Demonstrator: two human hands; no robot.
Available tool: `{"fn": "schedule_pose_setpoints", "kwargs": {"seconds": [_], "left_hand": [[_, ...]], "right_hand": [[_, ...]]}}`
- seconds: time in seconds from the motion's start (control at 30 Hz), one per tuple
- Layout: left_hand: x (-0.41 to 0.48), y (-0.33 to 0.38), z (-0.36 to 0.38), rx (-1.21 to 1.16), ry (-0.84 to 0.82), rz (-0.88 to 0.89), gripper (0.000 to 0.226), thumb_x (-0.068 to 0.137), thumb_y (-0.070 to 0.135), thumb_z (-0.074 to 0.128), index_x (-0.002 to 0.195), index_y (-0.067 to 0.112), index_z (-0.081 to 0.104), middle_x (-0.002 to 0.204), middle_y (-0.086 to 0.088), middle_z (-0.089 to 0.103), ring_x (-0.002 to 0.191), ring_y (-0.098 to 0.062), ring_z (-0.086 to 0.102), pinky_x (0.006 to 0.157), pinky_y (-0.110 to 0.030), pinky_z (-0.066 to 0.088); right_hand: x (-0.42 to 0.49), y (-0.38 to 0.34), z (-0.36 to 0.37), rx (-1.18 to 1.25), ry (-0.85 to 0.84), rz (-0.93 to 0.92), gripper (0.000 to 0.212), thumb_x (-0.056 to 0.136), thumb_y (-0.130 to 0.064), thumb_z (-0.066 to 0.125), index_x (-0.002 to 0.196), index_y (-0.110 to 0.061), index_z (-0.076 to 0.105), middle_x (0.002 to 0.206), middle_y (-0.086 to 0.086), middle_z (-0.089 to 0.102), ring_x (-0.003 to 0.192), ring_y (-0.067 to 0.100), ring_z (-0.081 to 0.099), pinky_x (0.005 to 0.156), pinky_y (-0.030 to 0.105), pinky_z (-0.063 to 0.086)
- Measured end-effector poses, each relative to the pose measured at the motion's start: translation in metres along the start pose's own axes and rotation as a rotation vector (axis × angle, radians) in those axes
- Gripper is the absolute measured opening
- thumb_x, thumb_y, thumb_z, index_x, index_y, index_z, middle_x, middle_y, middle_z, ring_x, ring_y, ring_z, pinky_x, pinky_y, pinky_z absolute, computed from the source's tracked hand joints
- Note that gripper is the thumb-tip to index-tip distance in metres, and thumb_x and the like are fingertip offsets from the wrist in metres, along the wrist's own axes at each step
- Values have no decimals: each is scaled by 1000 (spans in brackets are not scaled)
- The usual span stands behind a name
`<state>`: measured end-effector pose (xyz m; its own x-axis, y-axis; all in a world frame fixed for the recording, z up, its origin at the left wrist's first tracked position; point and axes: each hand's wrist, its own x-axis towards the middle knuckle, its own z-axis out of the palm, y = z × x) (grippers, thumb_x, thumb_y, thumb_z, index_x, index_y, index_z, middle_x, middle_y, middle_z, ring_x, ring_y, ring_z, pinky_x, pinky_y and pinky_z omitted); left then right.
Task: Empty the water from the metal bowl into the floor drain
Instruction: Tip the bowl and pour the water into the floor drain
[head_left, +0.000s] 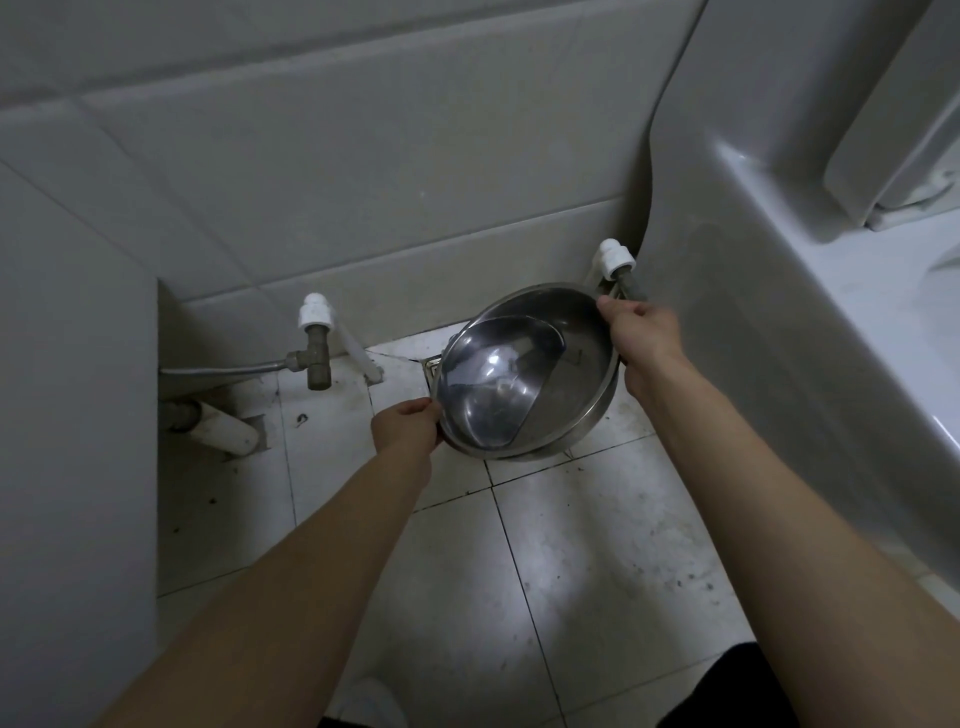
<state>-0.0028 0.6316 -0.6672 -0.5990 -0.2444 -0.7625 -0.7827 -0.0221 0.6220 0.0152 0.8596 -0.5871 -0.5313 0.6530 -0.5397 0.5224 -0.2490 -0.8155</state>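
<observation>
You've got both hands gripping the rim of the metal bowl (524, 371): left hand (408, 426) nearer the floor drain (430, 368), right hand (641, 332) opposite. The bowl hangs over the drain, with the water (488, 395) pooled drain-side, so I'd tip that way.
</observation>
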Motion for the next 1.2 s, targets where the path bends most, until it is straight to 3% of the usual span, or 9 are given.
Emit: {"fn": "schedule_pose_setpoints", "kwargs": {"seconds": [0.23,0.4,0.5,0.7,0.8,0.97,1.2], "left_hand": [[-1,1,1,-8,4,0,22,86,-2,72,108,0,70,99,-16,70,82,-25,69,75,-30,59],[0,0,1,-8,9,-1,23,86,-2,74,108,-1,71,106,-19,71,92,-30,70,80,-33,60],[-1,0,1,-14,7,2,24,85,-2,75,109,-2,71,108,-21,71,94,-32,71,83,-35,61],[-2,-1,1,-5,2,8,18,86,-1,73,104,1,71,104,-18,71,87,-27,70,80,-32,60],[-2,-1,1,-7,5,7,21,86,-2,73,106,0,71,106,-19,71,93,-30,70,85,-36,61],[-3,-1,0,-11,8,-5,16,86,-3,73,101,3,70,106,-19,70,93,-31,70,80,-32,60],[-2,-1,1,-15,2,-6,17,86,-3,72,102,2,71,108,-19,71,97,-32,70,86,-37,61]], "right_hand": [[0,-1,0,6,11,-7,34,99,-21,65,122,4,66,84,1,62,76,12,59,63,21,47],[-1,-2,0,-2,9,-12,32,99,-21,64,119,3,68,82,1,62,78,15,60,64,23,47],[0,-2,0,-4,7,-16,32,99,-22,65,119,3,69,83,2,63,76,13,60,76,29,49],[0,-3,-1,7,2,-23,17,99,-21,64,107,-7,69,83,1,62,77,14,60,63,23,47],[-1,-3,0,15,11,-30,11,99,-20,64,96,-10,65,80,0,61,72,11,58,59,21,46],[-2,-3,0,24,12,-37,12,98,-20,65,99,-9,64,82,0,62,74,12,58,61,21,47],[-3,-3,-1,26,17,-40,12,98,-21,66,99,-9,64,81,1,62,73,12,58,60,21,47]]}}
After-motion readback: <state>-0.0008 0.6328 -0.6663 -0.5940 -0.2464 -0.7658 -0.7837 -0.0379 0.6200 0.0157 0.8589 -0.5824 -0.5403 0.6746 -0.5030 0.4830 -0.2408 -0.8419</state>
